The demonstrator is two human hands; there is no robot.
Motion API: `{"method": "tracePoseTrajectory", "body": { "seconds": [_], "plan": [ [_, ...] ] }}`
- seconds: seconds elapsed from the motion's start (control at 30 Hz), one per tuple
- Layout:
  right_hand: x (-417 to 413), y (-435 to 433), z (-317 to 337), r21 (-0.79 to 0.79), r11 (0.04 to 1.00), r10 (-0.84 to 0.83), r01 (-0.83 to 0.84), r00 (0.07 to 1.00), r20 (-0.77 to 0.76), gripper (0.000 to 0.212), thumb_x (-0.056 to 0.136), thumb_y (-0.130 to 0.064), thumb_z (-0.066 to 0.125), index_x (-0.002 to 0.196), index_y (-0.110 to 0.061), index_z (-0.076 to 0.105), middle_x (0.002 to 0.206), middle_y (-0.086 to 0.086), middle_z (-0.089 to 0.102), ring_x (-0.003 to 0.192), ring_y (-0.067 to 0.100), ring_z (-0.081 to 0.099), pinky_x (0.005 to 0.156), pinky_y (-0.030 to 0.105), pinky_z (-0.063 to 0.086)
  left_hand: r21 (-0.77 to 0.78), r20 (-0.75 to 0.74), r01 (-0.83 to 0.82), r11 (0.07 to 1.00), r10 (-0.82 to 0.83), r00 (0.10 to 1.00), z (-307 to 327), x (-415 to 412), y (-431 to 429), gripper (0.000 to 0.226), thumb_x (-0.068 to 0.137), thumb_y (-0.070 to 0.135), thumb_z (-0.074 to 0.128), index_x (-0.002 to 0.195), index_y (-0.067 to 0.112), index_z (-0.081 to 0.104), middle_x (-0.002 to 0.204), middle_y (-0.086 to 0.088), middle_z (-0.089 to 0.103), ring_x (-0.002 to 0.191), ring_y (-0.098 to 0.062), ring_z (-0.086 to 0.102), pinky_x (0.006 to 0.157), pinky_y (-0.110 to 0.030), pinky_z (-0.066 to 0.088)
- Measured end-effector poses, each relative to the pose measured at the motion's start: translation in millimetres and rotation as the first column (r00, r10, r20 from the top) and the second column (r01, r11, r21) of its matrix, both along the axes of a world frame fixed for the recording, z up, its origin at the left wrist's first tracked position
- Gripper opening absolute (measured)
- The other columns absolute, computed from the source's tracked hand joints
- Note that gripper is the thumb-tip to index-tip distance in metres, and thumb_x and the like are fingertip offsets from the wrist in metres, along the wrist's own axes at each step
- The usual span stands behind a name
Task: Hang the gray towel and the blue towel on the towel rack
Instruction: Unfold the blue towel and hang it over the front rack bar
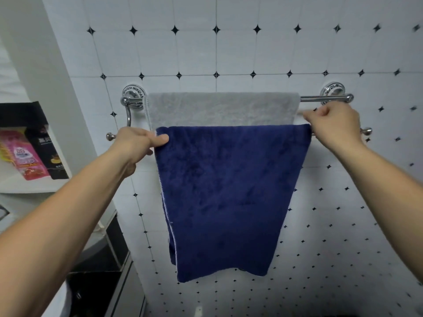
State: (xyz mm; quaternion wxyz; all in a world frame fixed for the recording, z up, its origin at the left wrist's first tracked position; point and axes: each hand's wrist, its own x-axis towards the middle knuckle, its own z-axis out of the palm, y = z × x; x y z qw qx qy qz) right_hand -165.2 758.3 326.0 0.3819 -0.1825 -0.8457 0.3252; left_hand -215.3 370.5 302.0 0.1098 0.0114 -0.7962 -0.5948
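A chrome two-bar towel rack [325, 98] is fixed to the tiled wall. The gray towel [222, 109] hangs over its rear, upper bar. The blue towel [226, 197] is draped over the front, lower bar and hangs down in front of the gray one. My left hand [137, 143] pinches the blue towel's top left corner, thumb on the cloth. My right hand [334, 126] grips the top right corner at the front bar. The front bar is mostly hidden by the blue towel and my hands.
A white shelf [27, 186] at the left holds a pink packet [25, 159] and a black packet [49, 154]. Below it are a dark cabinet edge [114, 243] and a white rounded fixture. White tiles with black diamonds cover the wall.
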Motion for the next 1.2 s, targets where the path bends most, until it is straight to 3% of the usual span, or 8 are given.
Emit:
{"method": "tracePoseTrajectory", "body": {
  "seconds": [0.1,0.23,0.43,0.7,0.83,0.93,1.07,1.2],
  "plan": [
    [15.9,-0.5,-37.0,-0.004,1.0,-0.006,0.007,0.982,0.189,0.043,0.068,-0.056,0.053,0.061,-0.015,0.066,0.059,-0.002,0.069,0.065,0.023,0.065,0.065,0.033,0.049,-0.015,0.035,0.094,0.995,-0.094,0.995,-12.3,1.1,-5.5,0.024,0.068,0.018,0.084,0.065,0.013,0.061,0.059,0.001,0.061,0.057,-0.015,0.047,0.055,-0.027,0.03],
    [14.5,-5.7,-65.8,-0.394,0.868,0.388,-0.303,0.908,0.156,0.005,0.083,-0.014,0.07,0.086,-0.016,0.067,0.092,0.003,0.072,0.085,0.02,0.067,0.075,0.031,0.051,-0.023,0.06,0.182,0.983,-0.18,0.982,-16.9,3.9,-1.9,0.033,0.077,0.011,0.077,0.047,0.017,0.067,0.045,0.006,0.06,0.038,-0.005,0.048,0.046,-0.02,0.032],
    [18.4,8.2,-35.5,-0.412,0.855,0.333,-0.314,0.943,-0.028,0.021,0.079,-0.016,0.075,0.064,-0.019,0.061,0.054,-0.01,0.058,0.046,0.003,0.05,0.042,0.012,0.037,0.103,-0.024,0.082,0.991,-0.079,0.997,-2.3,1.0,-17.4,0.038,0.077,0.025,0.079,0.054,0.02,0.049,0.046,0.007,0.048,0.036,-0.011,0.026,0.044,-0.02,0.015],
    [7.4,2.6,-18.8,-0.401,0.878,0.258,-0.262,0.964,-0.063,0.029,0.079,-0.03,0.076,0.092,-0.011,0.057,0.075,0.007,0.061,0.056,0.016,0.052,0.05,0.026,0.032,0.377,0.061,0.066,0.924,-0.096,0.994,-6.0,-2.4,-7.2,0.017,0.087,0.019,0.067,0.096,0.005,0.067,0.074,-0.005,0.059,0.04,-0.011,0.037,0.037,-0.017,0.022],
    [4.8,5.1,-16.4,-0.387,0.894,0.238,-0.225,0.971,-0.014,0.02,0.08,-0.009,0.073,0.098,-0.011,0.066,0.093,0.009,0.064,0.079,0.021,0.056,0.073,0.028,0.039,0.405,0.028,-0.02,0.914,0.01,1.0,-7.5,-8.4,-8.1,0.014,0.08,0.008,0.073,0.088,0.002,0.063,0.065,-0.006,0.051,0.035,-0.008,0.036,0.035,-0.015,0.022],
    [10.0,13.1,-15.9,-0.382,0.89,0.269,-0.25,0.963,-0.005,0.02,0.081,0.0,0.069,0.099,-0.008,0.069,0.095,0.012,0.065,0.07,0.014,0.054,0.069,0.023,0.041,0.42,0.01,-0.069,0.905,0.071,0.997,-10.9,-11.8,-13.8,0.018,0.074,0.005,0.077,0.072,0.006,0.06,0.064,-0.007,0.052,0.034,-0.008,0.037,0.035,-0.014,0.024],
    [11.6,17.9,-19.4,-0.279,0.912,0.329,-0.3,0.943,0.059,0.021,0.085,-0.005,0.067,0.103,-0.015,0.065,0.086,0.008,0.07,0.078,0.015,0.063,0.069,0.024,0.042,0.38,0.018,-0.085,0.921,0.085,0.996,-15.1,-11.6,-11.7,0.019,0.07,0.005,0.08,0.07,0.008,0.061,0.061,-0.005,0.054,0.033,-0.008,0.038,0.034,-0.015,0.024],
    [9.2,20.6,-8.3,0.172,0.962,0.179,-0.214,0.964,0.195,0.035,0.083,-0.031,0.068,0.117,-0.028,0.063,0.097,-0.001,0.067,0.095,0.024,0.06,0.082,0.036,0.044,0.31,0.002,-0.039,0.95,0.04,0.999,-13.6,-9.7,-8.0,0.014,0.076,0.007,0.076,0.085,0.003,0.065,0.065,-0.006,0.059,0.034,-0.007,0.044,0.034,-0.017,0.028]
  ]
}}
